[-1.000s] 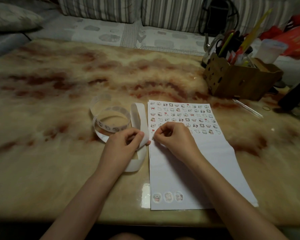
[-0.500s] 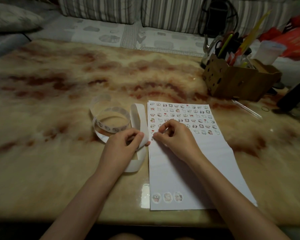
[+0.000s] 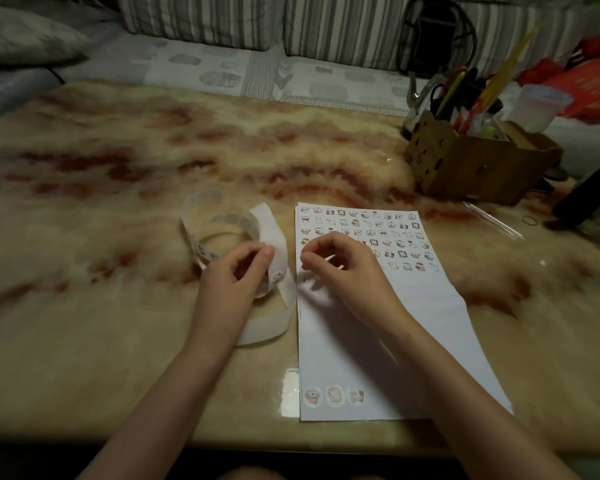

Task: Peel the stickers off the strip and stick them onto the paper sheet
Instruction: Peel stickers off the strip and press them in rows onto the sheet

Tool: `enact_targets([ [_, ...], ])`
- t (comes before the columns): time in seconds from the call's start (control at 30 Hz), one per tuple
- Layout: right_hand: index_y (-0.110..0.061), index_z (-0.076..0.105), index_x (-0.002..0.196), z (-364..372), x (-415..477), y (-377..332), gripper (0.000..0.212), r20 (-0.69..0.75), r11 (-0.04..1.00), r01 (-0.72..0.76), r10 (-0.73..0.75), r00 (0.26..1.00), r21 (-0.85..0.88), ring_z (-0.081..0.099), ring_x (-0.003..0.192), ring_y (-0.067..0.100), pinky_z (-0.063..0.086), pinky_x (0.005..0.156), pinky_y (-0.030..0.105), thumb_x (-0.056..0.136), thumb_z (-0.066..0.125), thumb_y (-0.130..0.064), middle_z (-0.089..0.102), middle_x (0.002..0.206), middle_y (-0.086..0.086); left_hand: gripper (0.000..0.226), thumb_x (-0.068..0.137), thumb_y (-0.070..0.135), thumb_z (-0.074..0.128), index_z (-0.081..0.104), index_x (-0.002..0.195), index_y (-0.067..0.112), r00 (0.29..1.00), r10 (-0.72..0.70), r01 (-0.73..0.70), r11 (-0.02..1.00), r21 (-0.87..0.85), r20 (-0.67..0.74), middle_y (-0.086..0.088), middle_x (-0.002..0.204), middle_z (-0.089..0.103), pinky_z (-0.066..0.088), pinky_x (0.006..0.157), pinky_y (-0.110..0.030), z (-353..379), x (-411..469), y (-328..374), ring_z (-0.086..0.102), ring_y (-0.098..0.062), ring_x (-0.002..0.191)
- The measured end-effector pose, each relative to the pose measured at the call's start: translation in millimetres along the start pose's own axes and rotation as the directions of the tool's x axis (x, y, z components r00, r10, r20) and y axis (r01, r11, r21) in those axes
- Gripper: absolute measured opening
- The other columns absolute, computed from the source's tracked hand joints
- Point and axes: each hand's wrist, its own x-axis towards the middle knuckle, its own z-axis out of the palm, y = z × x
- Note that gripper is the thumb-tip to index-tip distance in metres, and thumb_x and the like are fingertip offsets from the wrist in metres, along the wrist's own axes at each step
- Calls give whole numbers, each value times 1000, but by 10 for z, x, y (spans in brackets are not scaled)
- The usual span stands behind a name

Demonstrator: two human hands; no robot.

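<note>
On the desk point(image 3: 118, 209), just in front of the person, the sticker strip point(image 3: 274, 230) lies in loose white coils directly left of the paper sheet point(image 3: 395, 341). The sheet lies flat, its long side running away from the person, and its left edge is just beside the strip's nearest loop.

The left hand point(image 3: 236, 282) holds the strip: thumb and fingers are curled round one loop and pinch it, lifting that part off the desk. One printed sticker shows on the strip just right of the thumb.

The right hand point(image 3: 340, 271) hovers over the left margin of the sheet, near the left hand. Its fingers are curled, with thumb and forefinger tips drawn together – motion blur hides whether a sticker sits between them.

The far part of the sheet carries rows of small stickers point(image 3: 364, 233); the right hand covers part of the lower rows. Three larger stickers point(image 3: 333, 396) sit side by side at the near left corner.

At the far right of the desk stands a cardboard box point(image 3: 471, 171) – pens and other tools stick out of its open top.
</note>
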Motion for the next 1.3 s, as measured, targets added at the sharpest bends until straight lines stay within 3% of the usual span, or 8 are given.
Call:
enact_targets([
  [0.1,-18,67,88,93,-18,-45,12,34,996,93,-94,995,9,62,73,12,44,63,20,81,73,-11,70,82,-4,12,92,16,57,68,88,14,1000,8,-9,999,-41,-19,-5,66,60,42,59,-9,-7,8,46,53,-2,56],
  [0.17,-20,67,88,146,-27,-60,15,43,992,123,-123,991,3,64,78,15,43,65,21,78,75,-11,71,81,-3,13,93,14,56,67,86,13,1000,-5,3,995,-95,-25,-3,67,60,43,58,-10,-5,12,63,52,-1,58],
  [0.37,-23,60,85,232,-43,-88,25,4,989,122,-123,992,89,61,73,9,40,62,21,75,77,-7,67,72,-6,15,93,14,55,68,87,11,999,-30,26,988,-153,-25,1,73,64,44,62,-10,-5,22,46,55,2,64],
  [0.53,-23,64,80,228,-32,-65,19,-1,988,133,-133,991,79,56,68,5,41,62,24,79,73,-6,66,73,-10,29,94,23,52,63,73,5,998,-58,53,986,-159,-22,-10,62,58,44,56,-18,2,28,30,52,-7,54],
  [0.6,-23,65,80,214,-23,-53,18,-11,988,132,-131,991,80,56,67,3,42,60,22,80,73,-7,66,72,-12,31,93,24,53,60,67,9,999,-50,48,987,-152,-14,-7,57,56,44,55,-17,1,20,31,51,-7,52],
  [0.73,-23,67,80,196,-16,-39,17,-17,988,138,-138,990,71,56,66,0,42,60,17,81,72,-7,67,70,-15,13,88,15,62,69,78,12,1000,-22,23,997,-73,20,9,59,61,44,57,-13,21,13,20,53,-2,54],
  [1.1,-11,72,84,186,-49,-1,4,-61,980,199,-199,978,-4,59,70,5,42,62,16,81,72,-8,71,79,-5,11,87,16,63,70,79,17,999,-48,51,994,-100,26,3,60,64,50,61,-18,12,12,21,59,-9,54],
  [1.3,-9,72,84,203,-50,27,4,-78,980,197,-195,978,15,61,71,7,44,62,17,81,73,-8,71,78,-1,9,86,16,65,71,82,10,998,-63,66,989,-136,22,5,59,65,51,60,-16,10,8,33,61,-8,54],
])
